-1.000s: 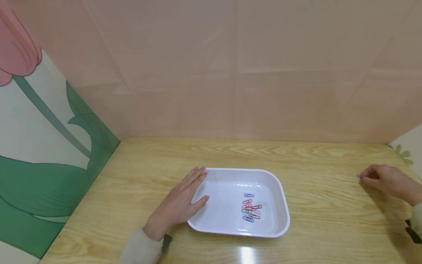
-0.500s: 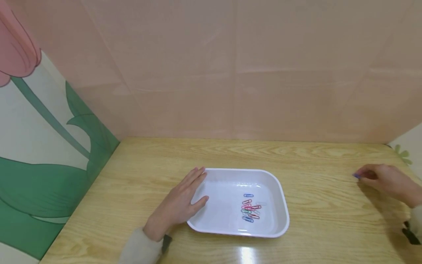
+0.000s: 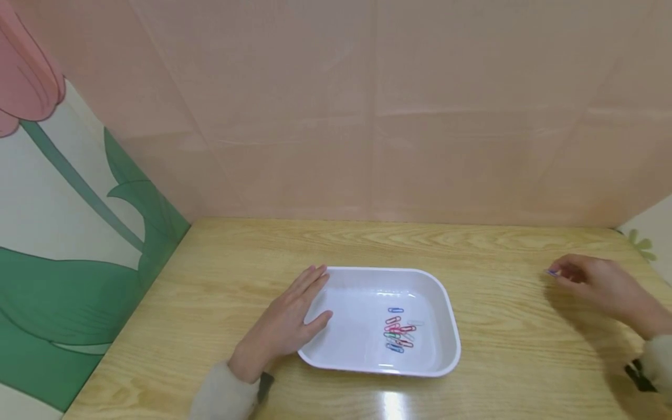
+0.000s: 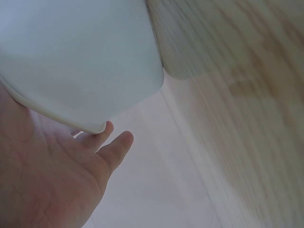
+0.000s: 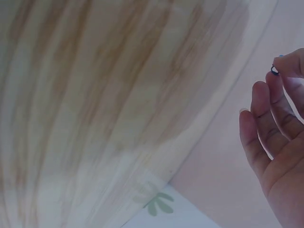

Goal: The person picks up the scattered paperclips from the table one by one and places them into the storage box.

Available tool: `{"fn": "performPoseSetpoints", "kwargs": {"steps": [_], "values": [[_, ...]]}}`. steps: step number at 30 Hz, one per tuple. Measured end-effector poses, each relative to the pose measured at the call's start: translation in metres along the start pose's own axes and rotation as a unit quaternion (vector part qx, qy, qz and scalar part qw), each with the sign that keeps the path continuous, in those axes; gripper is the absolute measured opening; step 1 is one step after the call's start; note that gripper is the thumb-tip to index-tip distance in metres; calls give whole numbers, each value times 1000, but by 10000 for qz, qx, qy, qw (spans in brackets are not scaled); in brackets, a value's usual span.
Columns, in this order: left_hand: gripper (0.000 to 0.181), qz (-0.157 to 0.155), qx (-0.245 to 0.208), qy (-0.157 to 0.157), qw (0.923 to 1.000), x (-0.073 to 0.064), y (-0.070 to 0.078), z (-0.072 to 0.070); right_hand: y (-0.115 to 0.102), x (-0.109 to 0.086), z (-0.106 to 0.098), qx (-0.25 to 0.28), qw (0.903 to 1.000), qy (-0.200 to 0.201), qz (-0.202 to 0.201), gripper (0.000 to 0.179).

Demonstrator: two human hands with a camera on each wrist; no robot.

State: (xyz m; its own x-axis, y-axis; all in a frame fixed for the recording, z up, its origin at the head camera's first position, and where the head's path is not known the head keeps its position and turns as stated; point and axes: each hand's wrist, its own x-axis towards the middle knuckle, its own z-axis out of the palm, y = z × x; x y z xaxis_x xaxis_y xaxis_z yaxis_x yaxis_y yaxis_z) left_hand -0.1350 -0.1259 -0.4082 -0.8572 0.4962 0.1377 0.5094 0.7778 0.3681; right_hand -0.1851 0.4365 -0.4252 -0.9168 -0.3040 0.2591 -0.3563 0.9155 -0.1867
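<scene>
A white rectangular tray (image 3: 454, 321) lies on the wooden table, with several coloured paper clips (image 3: 395, 331) in red, pink, green, blue and white on its floor. My left hand (image 3: 280, 322) rests along the tray's left rim, fingers extended and thumb reaching over the inside. In the left wrist view, the palm and fingers lie against the tray's edge (image 4: 61, 119). Off to the right, my right hand (image 3: 604, 287) pinches a blue paper clip (image 3: 550, 272) between thumb and index finger, above the tabletop. Up close, the right wrist view shows a dark blue end of that clip (image 5: 274, 71) at the fingertips.
Around the tray stretches the wooden tabletop (image 3: 504, 256). A plain pinkish backdrop (image 3: 367, 146) rises along its far edge. On the left stands a panel with a large flower print (image 3: 63, 303), and a smaller printed panel (image 3: 651, 239) at the far right.
My right hand has lifted from the table and moved left with the blue paper clip pinched in it. My left hand and the tray stay in place.
</scene>
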Motion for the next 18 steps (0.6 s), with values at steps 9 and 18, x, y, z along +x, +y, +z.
{"fn": "performPoseSetpoints", "kwargs": {"steps": [9, 18], "values": [[69, -34, 3, -36, 10000, 0, 1, -1, -33, -1, -4, 368, 9992, -97, 74, 11], [69, -35, 5, -38, 10000, 0, 2, -1, -71, 0, -6, 873, 9947, 413, -358, 13]]}}
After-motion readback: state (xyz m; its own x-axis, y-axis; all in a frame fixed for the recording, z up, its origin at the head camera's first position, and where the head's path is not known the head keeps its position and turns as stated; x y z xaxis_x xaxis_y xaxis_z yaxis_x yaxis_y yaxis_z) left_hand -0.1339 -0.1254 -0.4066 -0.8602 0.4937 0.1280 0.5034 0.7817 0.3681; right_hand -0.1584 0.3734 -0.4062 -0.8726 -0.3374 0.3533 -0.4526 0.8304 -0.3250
